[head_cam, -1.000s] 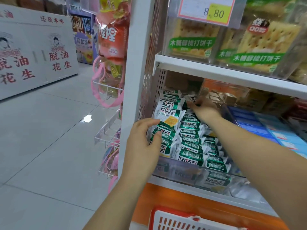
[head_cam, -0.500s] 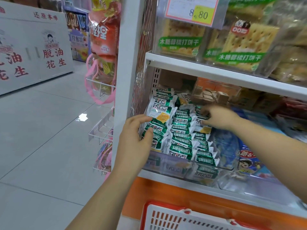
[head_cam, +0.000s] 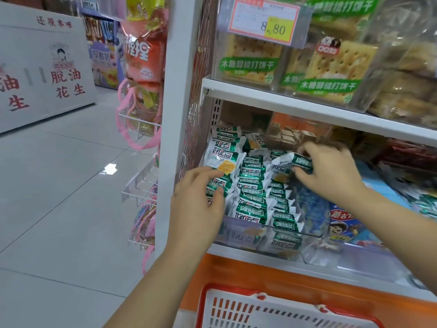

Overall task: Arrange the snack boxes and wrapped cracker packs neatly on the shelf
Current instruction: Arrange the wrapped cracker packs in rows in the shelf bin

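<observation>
Several green-and-white wrapped cracker packs (head_cam: 250, 192) lie in rows inside a clear plastic bin (head_cam: 238, 233) on the middle shelf. My left hand (head_cam: 198, 204) rests on the left column of packs, thumb pressing one pack near the bin's left side. My right hand (head_cam: 331, 174) holds one green cracker pack (head_cam: 295, 162) lifted a little above the right column, fingers curled round it. A blue snack box (head_cam: 340, 221) with a cartoon face lies to the right of the bin.
Big clear cracker packs (head_cam: 326, 65) and a price tag (head_cam: 267, 20) fill the upper shelf (head_cam: 283, 100). A red-and-white basket (head_cam: 272, 308) sits below. Hanging snack bags (head_cam: 144, 50) and wire racks (head_cam: 139, 185) flank the shelf's white post. Tiled aisle floor (head_cam: 59, 185) lies left.
My right hand came forward from the back of the bin and now grips a single pack raised over the right column. My left hand stayed on the left column.
</observation>
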`<state>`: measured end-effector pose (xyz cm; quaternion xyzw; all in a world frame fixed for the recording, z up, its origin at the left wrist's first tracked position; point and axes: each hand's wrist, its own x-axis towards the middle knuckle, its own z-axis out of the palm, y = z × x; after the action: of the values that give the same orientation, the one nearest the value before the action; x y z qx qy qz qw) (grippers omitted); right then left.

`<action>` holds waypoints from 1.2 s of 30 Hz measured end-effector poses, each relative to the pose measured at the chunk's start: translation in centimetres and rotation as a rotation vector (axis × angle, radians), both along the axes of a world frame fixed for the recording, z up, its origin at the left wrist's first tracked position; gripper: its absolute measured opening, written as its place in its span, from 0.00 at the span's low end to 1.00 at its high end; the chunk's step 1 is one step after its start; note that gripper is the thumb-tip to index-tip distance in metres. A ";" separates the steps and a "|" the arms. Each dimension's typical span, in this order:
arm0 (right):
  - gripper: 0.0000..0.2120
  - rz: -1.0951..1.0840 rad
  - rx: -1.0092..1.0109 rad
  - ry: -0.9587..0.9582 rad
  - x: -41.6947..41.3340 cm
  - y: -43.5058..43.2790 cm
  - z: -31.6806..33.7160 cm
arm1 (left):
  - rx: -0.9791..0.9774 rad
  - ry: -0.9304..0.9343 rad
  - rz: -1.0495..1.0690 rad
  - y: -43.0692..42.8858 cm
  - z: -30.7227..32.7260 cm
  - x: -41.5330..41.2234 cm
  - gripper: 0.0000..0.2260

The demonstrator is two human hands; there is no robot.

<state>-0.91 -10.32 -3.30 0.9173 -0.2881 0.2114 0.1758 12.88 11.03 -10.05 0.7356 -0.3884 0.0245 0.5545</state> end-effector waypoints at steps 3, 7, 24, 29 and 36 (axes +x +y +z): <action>0.17 0.185 0.040 -0.066 -2.8 2.9 0.1 | -0.001 -0.112 -0.036 0.6 0.7 -1.3 0.13; 0.23 0.343 0.218 -0.042 -4.5 7.1 0.4 | 0.054 -0.049 -0.319 1.1 1.6 -3.5 0.17; 0.08 0.306 1.246 -0.790 -13.0 11.1 -1.5 | -0.001 0.749 -0.682 -0.5 2.6 -10.2 0.06; 0.26 0.309 1.331 -0.922 -17.3 11.3 -2.2 | 0.041 0.849 -0.759 -1.3 2.4 -13.9 0.02; 0.11 0.232 1.351 -0.914 -19.8 10.4 -2.2 | 0.070 0.847 -0.725 -2.4 2.2 -16.6 0.08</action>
<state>-20.74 0.03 -5.54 0.6726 -0.2996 0.3620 -0.5717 -3.74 8.66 -7.80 0.5184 -0.3604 -0.4785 0.6103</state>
